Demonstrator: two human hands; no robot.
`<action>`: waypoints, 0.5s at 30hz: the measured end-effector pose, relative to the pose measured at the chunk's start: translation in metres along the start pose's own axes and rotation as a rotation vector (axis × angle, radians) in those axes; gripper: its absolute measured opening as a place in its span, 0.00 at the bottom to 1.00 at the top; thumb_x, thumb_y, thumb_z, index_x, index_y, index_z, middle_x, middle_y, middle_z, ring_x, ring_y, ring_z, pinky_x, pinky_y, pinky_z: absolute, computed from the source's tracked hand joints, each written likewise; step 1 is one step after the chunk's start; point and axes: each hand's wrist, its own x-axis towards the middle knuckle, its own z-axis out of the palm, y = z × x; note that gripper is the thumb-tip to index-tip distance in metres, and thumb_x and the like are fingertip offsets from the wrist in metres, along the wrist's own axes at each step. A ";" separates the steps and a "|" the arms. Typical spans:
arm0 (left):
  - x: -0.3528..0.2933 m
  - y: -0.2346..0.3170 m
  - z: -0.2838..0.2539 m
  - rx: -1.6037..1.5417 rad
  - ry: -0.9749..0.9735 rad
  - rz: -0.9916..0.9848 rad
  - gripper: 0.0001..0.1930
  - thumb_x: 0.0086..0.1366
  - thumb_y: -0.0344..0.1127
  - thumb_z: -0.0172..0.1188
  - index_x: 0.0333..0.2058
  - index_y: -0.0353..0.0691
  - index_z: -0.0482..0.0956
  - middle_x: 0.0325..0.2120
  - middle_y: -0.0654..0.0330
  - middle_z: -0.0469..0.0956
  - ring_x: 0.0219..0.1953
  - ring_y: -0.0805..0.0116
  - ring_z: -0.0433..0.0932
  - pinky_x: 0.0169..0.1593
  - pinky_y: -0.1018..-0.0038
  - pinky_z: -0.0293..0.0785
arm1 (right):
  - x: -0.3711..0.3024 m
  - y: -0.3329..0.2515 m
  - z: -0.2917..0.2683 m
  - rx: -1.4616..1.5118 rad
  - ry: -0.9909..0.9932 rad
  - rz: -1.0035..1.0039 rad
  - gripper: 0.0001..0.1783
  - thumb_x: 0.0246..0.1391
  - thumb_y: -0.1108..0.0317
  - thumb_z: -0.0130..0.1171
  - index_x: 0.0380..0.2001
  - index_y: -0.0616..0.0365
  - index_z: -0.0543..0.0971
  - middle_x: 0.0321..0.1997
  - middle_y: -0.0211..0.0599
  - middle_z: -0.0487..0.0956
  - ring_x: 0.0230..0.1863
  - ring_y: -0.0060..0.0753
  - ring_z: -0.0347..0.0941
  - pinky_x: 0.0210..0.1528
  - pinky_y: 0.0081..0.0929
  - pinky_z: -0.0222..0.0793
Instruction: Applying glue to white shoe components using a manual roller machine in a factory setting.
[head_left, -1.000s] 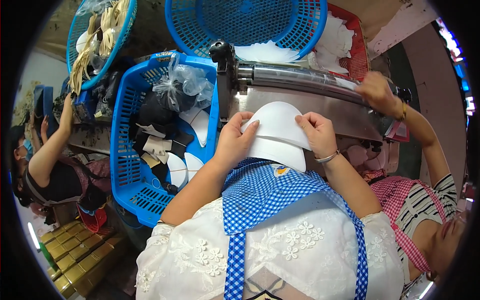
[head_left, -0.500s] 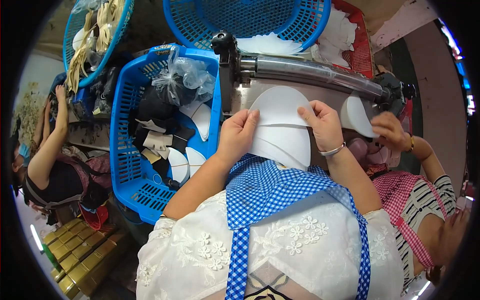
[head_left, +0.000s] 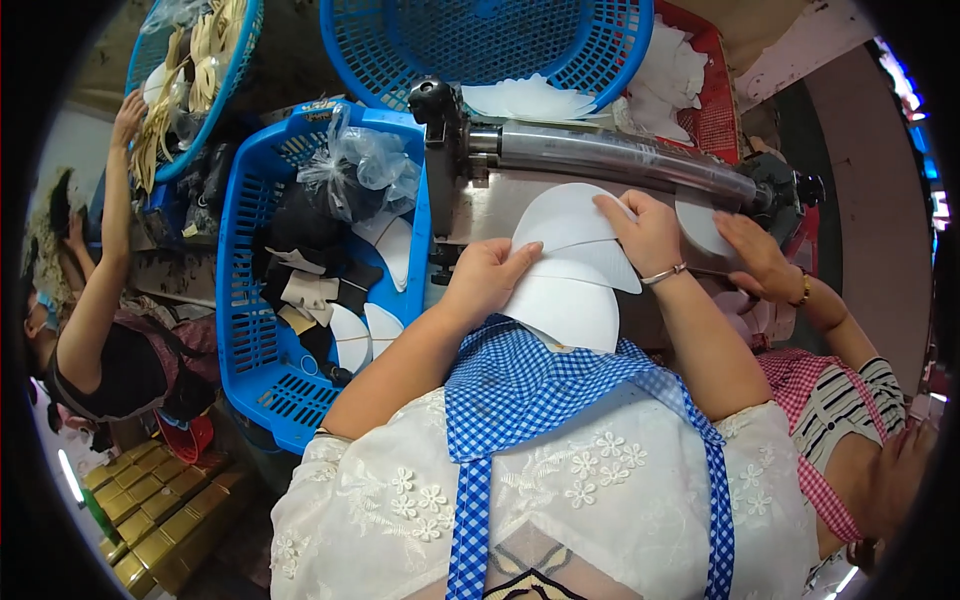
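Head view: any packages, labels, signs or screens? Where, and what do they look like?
No labels, signs or screens show.
Clear plastic bag: crumpled, on dark pieces in the rectangular blue basket, left of the roller machine.
Gold boxes: rectangular, stacked in rows at lower left on the floor.
Left hand and right hand press white curved pieces.

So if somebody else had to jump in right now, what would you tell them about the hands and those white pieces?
Left hand: fingers lie flat on the left edge of the stack of white curved pieces, pressing it to the metal machine table.
Right hand: fingers rest on the top white piece, which sits fanned out towards the steel roller.
More white pieces lie in the round blue basket behind the roller, others in the square blue basket on the left.
A neighbour's hand touches another white piece at the right.
Done: stack placed on the table. Left: the stacked pieces look still unprocessed.
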 end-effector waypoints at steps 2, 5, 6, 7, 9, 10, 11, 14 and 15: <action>0.005 0.002 0.001 0.143 -0.011 -0.005 0.19 0.62 0.45 0.58 0.30 0.30 0.80 0.18 0.57 0.78 0.20 0.76 0.73 0.23 0.76 0.68 | 0.004 -0.015 -0.007 -0.380 0.258 -0.381 0.18 0.41 0.58 0.68 0.30 0.57 0.76 0.28 0.34 0.74 0.28 0.37 0.69 0.31 0.31 0.66; 0.018 0.012 0.002 0.209 0.021 -0.047 0.19 0.62 0.46 0.58 0.30 0.30 0.80 0.19 0.60 0.77 0.19 0.76 0.72 0.22 0.77 0.67 | 0.048 -0.023 -0.014 -0.403 0.384 -0.619 0.19 0.39 0.57 0.68 0.32 0.55 0.76 0.31 0.37 0.74 0.34 0.42 0.70 0.37 0.36 0.67; 0.027 0.015 0.002 0.208 0.026 -0.044 0.19 0.62 0.46 0.58 0.30 0.30 0.80 0.19 0.60 0.77 0.19 0.76 0.72 0.22 0.77 0.67 | 0.064 -0.029 -0.014 -0.439 0.410 -0.721 0.18 0.42 0.57 0.66 0.32 0.57 0.77 0.32 0.40 0.76 0.34 0.44 0.72 0.38 0.38 0.68; 0.038 0.019 0.003 0.248 0.062 -0.025 0.20 0.61 0.46 0.59 0.28 0.29 0.79 0.18 0.60 0.76 0.18 0.76 0.71 0.22 0.76 0.66 | 0.084 -0.034 -0.011 -0.436 0.411 -0.727 0.18 0.42 0.57 0.66 0.32 0.57 0.77 0.32 0.40 0.76 0.34 0.44 0.72 0.38 0.38 0.68; 0.051 0.031 0.007 0.214 0.109 0.007 0.22 0.59 0.47 0.60 0.25 0.28 0.79 0.15 0.61 0.74 0.17 0.76 0.68 0.20 0.74 0.63 | 0.117 -0.041 -0.004 -0.462 -0.199 -0.171 0.17 0.48 0.56 0.60 0.31 0.61 0.79 0.34 0.47 0.79 0.37 0.49 0.74 0.42 0.39 0.68; 0.055 0.028 0.004 0.216 0.116 0.013 0.22 0.59 0.47 0.60 0.25 0.28 0.79 0.15 0.61 0.74 0.17 0.76 0.68 0.20 0.74 0.63 | 0.126 -0.043 -0.003 -0.459 -0.195 -0.180 0.17 0.48 0.56 0.60 0.31 0.61 0.79 0.34 0.47 0.79 0.37 0.49 0.74 0.42 0.39 0.68; 0.060 0.021 -0.002 0.340 0.130 0.049 0.23 0.58 0.49 0.60 0.24 0.28 0.79 0.16 0.54 0.75 0.18 0.70 0.71 0.23 0.70 0.66 | 0.133 -0.044 -0.001 -0.451 -0.262 -0.151 0.18 0.50 0.56 0.57 0.31 0.62 0.80 0.35 0.50 0.79 0.38 0.50 0.75 0.44 0.38 0.68; 0.040 0.015 -0.018 0.512 0.159 0.080 0.23 0.57 0.50 0.60 0.20 0.29 0.78 0.15 0.46 0.74 0.18 0.63 0.74 0.25 0.66 0.68 | 0.132 -0.025 0.003 -0.367 -0.153 -0.314 0.16 0.51 0.57 0.55 0.29 0.61 0.80 0.33 0.49 0.79 0.38 0.48 0.75 0.42 0.38 0.69; 0.027 0.006 -0.029 0.469 0.168 0.111 0.22 0.58 0.48 0.60 0.21 0.29 0.78 0.15 0.49 0.74 0.18 0.66 0.73 0.24 0.68 0.68 | 0.116 -0.026 0.002 -0.334 0.016 -0.576 0.12 0.51 0.62 0.55 0.28 0.60 0.79 0.30 0.45 0.77 0.34 0.46 0.74 0.38 0.37 0.69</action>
